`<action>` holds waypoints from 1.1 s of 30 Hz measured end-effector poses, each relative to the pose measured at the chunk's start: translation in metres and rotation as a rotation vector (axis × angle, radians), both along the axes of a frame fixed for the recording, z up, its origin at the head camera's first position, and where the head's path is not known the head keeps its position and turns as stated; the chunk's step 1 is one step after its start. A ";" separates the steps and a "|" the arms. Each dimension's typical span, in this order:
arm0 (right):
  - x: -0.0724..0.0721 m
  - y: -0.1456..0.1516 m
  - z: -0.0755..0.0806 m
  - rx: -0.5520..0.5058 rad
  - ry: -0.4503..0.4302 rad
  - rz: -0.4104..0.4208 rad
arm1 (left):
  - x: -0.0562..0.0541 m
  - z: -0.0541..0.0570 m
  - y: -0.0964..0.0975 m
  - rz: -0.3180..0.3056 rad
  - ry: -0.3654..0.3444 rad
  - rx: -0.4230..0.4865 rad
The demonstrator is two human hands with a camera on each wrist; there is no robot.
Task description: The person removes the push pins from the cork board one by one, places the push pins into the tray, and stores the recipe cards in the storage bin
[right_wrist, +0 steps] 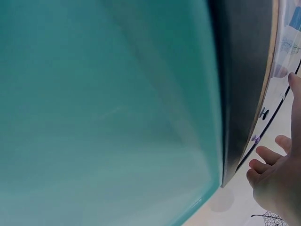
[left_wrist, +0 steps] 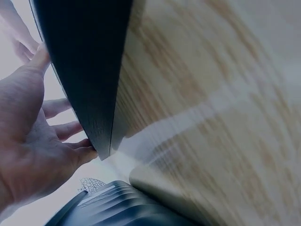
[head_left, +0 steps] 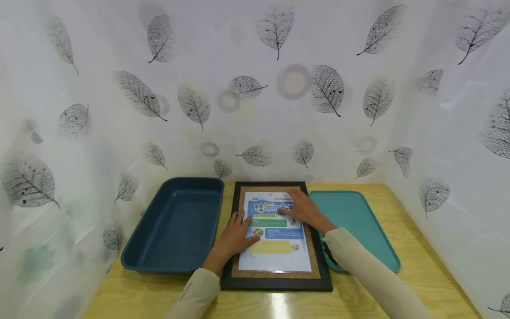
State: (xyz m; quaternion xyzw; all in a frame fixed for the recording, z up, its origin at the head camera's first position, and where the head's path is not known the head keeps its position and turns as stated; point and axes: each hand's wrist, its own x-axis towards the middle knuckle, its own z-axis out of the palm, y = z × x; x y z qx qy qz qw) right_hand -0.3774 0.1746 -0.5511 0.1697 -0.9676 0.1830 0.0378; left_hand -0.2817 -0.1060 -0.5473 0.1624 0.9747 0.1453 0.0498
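A printed sheet (head_left: 275,262) with blue, green and yellow panels and a glossy surface lies on a cork board (head_left: 315,266) with a black frame (head_left: 275,285). Spread over the left side of the sheet and board is my left hand (head_left: 233,237), its thumb reaching inward across the print. My right hand (head_left: 304,208) rests at the sheet's upper right, fingers extended over the title. In the left wrist view, the left hand (left_wrist: 40,127) lies along the frame's edge (left_wrist: 84,61). The right wrist view shows the right hand (right_wrist: 282,174) with loosely bent fingers beside the board.
A deep dark blue tray (head_left: 175,226) stands left of the board on the wooden table (head_left: 131,292). To the right lies a flat teal tray (head_left: 354,221), partly under my right forearm. A leaf-patterned curtain (head_left: 255,119) encloses the back and sides.
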 end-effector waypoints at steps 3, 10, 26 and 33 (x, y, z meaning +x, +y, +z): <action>-0.002 -0.004 0.000 -0.008 0.006 0.021 | 0.000 0.000 0.000 0.012 -0.008 0.017; -0.006 -0.010 0.001 0.000 0.025 0.033 | 0.001 0.002 0.002 0.031 -0.021 0.047; -0.013 -0.017 0.003 -0.001 -0.018 0.027 | -0.001 0.001 0.002 0.029 -0.019 0.064; -0.019 -0.023 0.002 0.000 -0.029 0.046 | 0.001 0.002 0.001 0.047 -0.033 0.069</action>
